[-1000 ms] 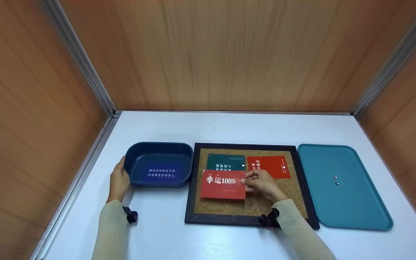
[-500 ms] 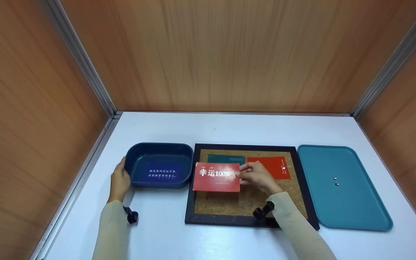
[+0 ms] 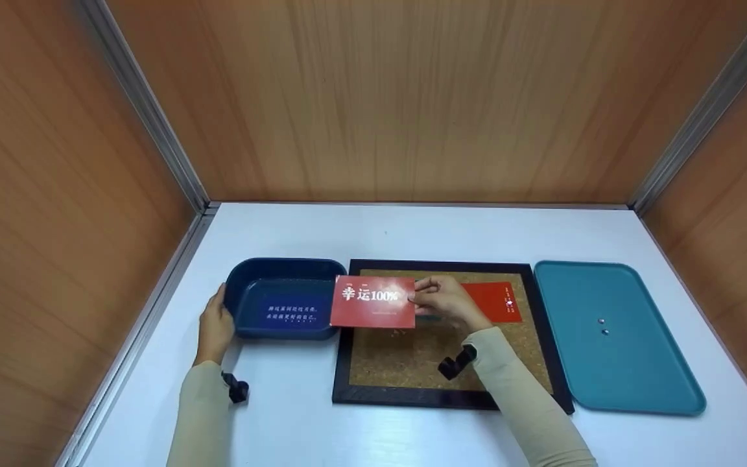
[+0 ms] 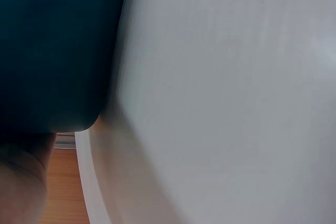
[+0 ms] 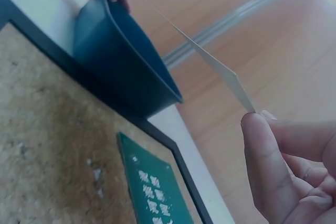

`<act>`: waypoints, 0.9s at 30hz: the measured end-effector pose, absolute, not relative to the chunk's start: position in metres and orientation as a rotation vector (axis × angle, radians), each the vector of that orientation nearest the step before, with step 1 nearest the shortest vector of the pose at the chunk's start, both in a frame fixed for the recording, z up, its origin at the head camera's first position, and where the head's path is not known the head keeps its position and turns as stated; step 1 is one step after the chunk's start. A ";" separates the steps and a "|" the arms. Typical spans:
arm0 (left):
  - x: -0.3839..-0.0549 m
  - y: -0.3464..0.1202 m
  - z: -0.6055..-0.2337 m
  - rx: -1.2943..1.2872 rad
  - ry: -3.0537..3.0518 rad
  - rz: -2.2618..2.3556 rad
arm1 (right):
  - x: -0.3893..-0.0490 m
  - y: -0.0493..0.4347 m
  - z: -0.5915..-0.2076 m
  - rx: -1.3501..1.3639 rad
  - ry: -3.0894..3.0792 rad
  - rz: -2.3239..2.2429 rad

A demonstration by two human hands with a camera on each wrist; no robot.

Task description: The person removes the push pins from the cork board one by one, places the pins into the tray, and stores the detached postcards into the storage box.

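Note:
My right hand (image 3: 448, 301) pinches a red card (image 3: 373, 301) with white Chinese characters and "100%" by its right edge. The card hangs over the board's left frame and the right rim of a dark blue basin (image 3: 283, 332). In the right wrist view the card (image 5: 220, 69) shows nearly edge-on between thumb and finger. My left hand (image 3: 214, 327) rests against the basin's left side, its fingers lying along the wall. In the left wrist view only part of that hand (image 4: 21, 187) shows under the basin (image 4: 52, 51). Inside the basin lies a blue card (image 3: 292, 308) with white writing.
Below the right hand lies a black-framed cork board (image 3: 451, 363). It bears another red card (image 3: 497, 301) and a green card (image 5: 152, 187), mostly hidden in the head view. A teal tray (image 3: 626, 363) with two small silvery pieces stands at right. Wooden walls (image 3: 412, 97) enclose the table.
My right hand has carried the red card left and away from me, from above the cork board to the basin's right rim. My left hand stays at the basin.

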State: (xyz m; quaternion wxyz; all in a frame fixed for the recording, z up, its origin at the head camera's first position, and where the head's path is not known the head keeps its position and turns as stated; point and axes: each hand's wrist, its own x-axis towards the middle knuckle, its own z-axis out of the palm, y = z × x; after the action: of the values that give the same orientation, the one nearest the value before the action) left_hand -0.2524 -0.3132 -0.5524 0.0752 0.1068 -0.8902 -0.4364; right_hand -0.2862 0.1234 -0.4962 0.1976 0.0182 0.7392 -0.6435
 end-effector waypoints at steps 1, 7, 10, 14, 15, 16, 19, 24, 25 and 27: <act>-0.252 -0.313 -0.552 0.318 -2.673 -1.303 | -0.287 0.122 -0.494 0.048 2.068 -1.804; -0.253 -0.314 -0.552 0.315 -2.667 -1.308 | -0.292 0.111 -0.485 0.019 2.026 -1.839; -0.253 -0.314 -0.553 0.322 -2.660 -1.314 | -0.295 0.104 -0.480 0.026 2.012 -1.846; -0.253 -0.313 -0.552 0.330 -2.660 -1.328 | -0.297 0.095 -0.474 0.048 2.012 -1.840; -0.253 -0.313 -0.552 0.333 -2.660 -1.333 | -0.297 0.092 -0.474 0.049 2.013 -1.840; -0.253 -0.313 -0.552 0.334 -2.662 -1.338 | -0.297 0.090 -0.473 0.049 2.015 -1.843; -0.253 -0.314 -0.552 0.335 -2.665 -1.341 | -0.299 0.083 -0.471 0.033 2.018 -1.861; -0.253 -0.314 -0.552 0.322 -2.660 -1.336 | -0.301 0.073 -0.470 -0.020 2.023 -1.895; -0.253 -0.314 -0.552 0.320 -2.659 -1.336 | -0.301 0.071 -0.469 -0.026 2.022 -1.898; -0.253 -0.314 -0.552 0.318 -2.663 -1.338 | -0.302 0.067 -0.469 -0.032 2.019 -1.899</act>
State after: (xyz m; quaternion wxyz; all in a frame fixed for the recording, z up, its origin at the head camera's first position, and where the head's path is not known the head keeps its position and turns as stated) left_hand -0.2526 -0.3145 -0.5516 0.0723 0.1059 -0.8862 -0.4453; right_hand -0.3020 0.0666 -0.4687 0.1838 -0.0114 0.7160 -0.6734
